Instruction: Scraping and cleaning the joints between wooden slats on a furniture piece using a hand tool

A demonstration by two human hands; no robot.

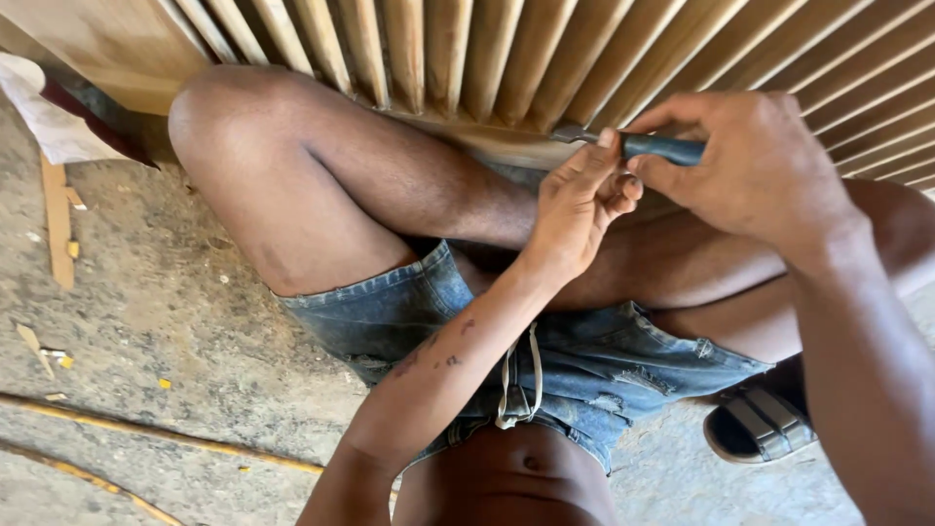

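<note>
Single head cam, no second view, so no overlap. Looks steeply down from above the seated person's torso, facing forward over the lap. Very close: hands sit upper centre-right, left hand (579, 209) and right hand (750, 161) meeting at a tool (633, 144). Slatted wood panel (506, 49) just beyond the grip; concrete floor (146, 321) fills frame left of it.

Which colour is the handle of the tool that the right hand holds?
Dark blue: the handle in the right hand, head view.
</note>
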